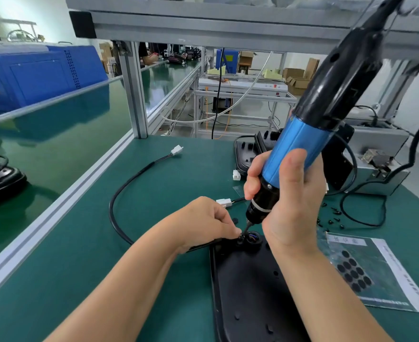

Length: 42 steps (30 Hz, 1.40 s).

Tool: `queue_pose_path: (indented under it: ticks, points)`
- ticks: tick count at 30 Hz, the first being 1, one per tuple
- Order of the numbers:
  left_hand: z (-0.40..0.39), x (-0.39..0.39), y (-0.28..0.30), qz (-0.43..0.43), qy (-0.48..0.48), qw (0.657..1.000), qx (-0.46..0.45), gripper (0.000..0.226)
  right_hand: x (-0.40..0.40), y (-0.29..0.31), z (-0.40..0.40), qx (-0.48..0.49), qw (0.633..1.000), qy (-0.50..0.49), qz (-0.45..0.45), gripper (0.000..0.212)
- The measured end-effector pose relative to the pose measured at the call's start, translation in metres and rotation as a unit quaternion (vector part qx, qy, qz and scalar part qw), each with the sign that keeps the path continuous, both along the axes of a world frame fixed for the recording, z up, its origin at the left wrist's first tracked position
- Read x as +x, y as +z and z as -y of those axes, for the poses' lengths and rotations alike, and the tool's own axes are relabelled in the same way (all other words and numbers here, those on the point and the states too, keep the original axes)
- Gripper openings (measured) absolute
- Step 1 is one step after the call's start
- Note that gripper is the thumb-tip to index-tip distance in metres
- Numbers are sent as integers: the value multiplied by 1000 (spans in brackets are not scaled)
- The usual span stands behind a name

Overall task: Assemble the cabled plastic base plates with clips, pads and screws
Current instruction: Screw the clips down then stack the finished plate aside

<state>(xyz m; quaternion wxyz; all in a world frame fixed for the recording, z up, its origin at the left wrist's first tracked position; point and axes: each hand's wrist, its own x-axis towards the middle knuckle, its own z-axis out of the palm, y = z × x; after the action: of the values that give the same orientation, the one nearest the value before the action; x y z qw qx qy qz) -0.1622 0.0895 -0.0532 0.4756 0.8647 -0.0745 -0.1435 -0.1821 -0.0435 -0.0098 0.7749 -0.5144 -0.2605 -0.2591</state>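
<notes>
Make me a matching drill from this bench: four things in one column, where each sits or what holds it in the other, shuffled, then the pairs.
Things
1. electric screwdriver
2. loose black screws
3. sheet of round black pads
4. black base plate

Places
A. lying flat at the bench's near edge, between the forearms
B. scattered on the green mat right of the driver's tip
C. gripped by the right hand, tip down at the plate's cable hole
D. on the mat right of the plate, in a clear bag

Pairs: 1-C, 2-B, 3-D, 4-A
</notes>
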Motion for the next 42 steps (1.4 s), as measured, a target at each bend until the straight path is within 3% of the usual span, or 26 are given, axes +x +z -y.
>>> queue_pose_path:
  ticks: [6,9,15,20,28,33,42]
  points:
    - [0,1,0,-33,3,999,-16,34,1,1,-4,-26,999,32,-1,52]
    - [2,1,0,-31,10,999,-21,29,3,1,-6,-49,998,39,1,60]
    - [1,1,-2,-33,-1,998,-45,23,2,1,-7,-71,997,34,4,43]
    - [1,2,-6,-30,2,997,-66,21,5,1,-6,-53,998,35,-12,64]
    - [1,0,-7,-22,-6,998,-60,24,4,-2,-6,-62,997,50,-3,56]
    - [1,-1,-8,-19,-6,998,-62,26,6,1,-8,-85,995,42,2,35]
    - [1,-7,-8,-16,-9,995,-99,18,11,5,-8,-87,994,65,-29,39]
